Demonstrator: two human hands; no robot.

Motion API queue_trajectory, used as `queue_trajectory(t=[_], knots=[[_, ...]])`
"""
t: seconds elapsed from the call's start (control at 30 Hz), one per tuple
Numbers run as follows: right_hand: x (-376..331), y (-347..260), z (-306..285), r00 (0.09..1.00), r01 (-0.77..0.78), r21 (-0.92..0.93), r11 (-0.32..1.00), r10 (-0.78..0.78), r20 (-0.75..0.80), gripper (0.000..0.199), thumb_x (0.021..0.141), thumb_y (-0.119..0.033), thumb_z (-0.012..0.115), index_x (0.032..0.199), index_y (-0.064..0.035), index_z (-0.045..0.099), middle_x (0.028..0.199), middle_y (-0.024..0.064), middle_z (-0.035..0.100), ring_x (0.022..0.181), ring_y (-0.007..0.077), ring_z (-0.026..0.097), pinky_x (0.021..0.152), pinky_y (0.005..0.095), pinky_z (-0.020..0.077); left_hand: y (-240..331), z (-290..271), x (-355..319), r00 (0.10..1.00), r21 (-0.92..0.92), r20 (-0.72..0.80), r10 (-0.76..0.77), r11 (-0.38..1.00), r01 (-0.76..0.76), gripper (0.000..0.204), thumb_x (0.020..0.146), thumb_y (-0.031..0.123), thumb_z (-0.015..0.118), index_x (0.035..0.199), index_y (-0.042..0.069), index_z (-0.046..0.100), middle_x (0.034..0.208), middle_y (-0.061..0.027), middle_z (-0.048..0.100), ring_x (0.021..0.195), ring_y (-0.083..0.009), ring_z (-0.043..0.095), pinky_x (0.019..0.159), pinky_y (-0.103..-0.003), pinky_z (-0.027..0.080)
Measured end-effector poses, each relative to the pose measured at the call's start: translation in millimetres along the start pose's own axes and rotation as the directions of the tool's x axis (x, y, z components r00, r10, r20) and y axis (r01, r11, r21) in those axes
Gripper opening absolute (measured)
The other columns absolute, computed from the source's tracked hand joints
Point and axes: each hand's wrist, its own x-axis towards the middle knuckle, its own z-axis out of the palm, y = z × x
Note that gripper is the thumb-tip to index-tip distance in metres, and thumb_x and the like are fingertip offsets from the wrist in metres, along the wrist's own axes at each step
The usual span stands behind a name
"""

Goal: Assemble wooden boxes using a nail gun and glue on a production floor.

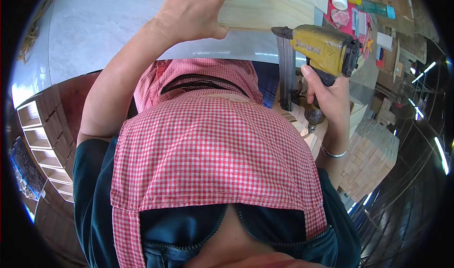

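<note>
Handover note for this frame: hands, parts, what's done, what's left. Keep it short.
Left hand: flat on the pale wood board, pressing it onto the grey worktable.
Right hand: closed around the grip of the yellow nail gun, magazine pointing down, nose near the board's edge.
Stacks of small wood blocks sit at the right, open wooden boxes at the left.
Done: board placed and held.
Left: whether any nails are in cannot be seen.

Red-and-white checked apron (213,149) over dark blue zipped jacket (94,192); silver bangle (332,153).
</note>
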Motion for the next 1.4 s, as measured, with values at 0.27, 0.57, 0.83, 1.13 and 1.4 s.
queue_trajectory(t=[0.27,0.57,0.83,1.13,1.4], knots=[[0,-8,0,1.0,0.0,-0.075,0.997,0.001,0.002,0.019,0.089,-0.009,0.074,0.099,0.0032,0.065,0.064,0.0019,0.06,0.041,0.0076,0.045,0.038,0.0214,0.0379,-20,3,-4,0.988,-0.266,-0.072,0.135,0.952,-0.149,0.067,0.066,0.031,0.083,0.117,0.002,0.052,0.117,-0.0207,0.05,0.108,-0.0352,0.052,0.096,-0.045,0.046],[-21,-42,26,0.999,0.018,-0.117,0.993,-0.014,0.036,0.026,0.087,-0.005,0.074,0.109,0.0036,0.064,0.081,0.0068,0.069,0.053,0.0117,0.058,0.048,0.0225,0.0484,-57,10,-26,0.966,-0.42,-0.16,0.204,0.872,-0.254,0.073,0.065,0.017,0.08,0.128,0.003,0.046,0.127,-0.0224,0.045,0.114,-0.0382,0.05,0.1,-0.045,0.047],[-14,-41,58,0.92,0.352,-0.115,0.929,-0.321,0.224,0.027,0.088,-0.009,0.075,0.11,0.0038,0.065,0.091,0.0102,0.07,0.071,0.0169,0.067,0.06,0.0254,0.0537,-61,23,-26,0.953,-0.509,-0.226,0.204,0.809,-0.294,0.08,0.063,0.016,0.078,0.133,0.003,0.042,0.13,-0.0233,0.044,0.117,-0.0393,0.05,0.1,-0.046,0.047],[-18,-42,73,0.938,0.329,-0.066,0.942,-0.318,0.137,0.023,0.091,-0.022,0.075,0.093,0.0011,0.072,0.058,-0.0004,0.059,0.046,0.0073,0.049,0.043,0.0196,0.0369,-61,27,-21,0.928,-0.516,-0.294,0.231,0.778,-0.357,0.087,0.063,0.018,0.077,0.139,0.003,0.039,0.133,-0.0235,0.043,0.119,-0.0409,0.049,0.1,-0.048,0.047],[-24,-58,77,0.969,0.207,-0.113,0.972,-0.187,0.161,0.029,0.088,-0.008,0.074,0.112,0.0041,0.064,0.095,0.0111,0.069,0.082,0.0195,0.067,0.069,0.0285,0.0538,-62,31,-22,0.887,-0.47,-0.401,0.231,0.779,-0.415,0.093,0.065,0.024,0.076,0.145,0.003,0.035,0.132,-0.0252,0.045,0.118,-0.0418,0.05,0.1,-0.049,0.046]])
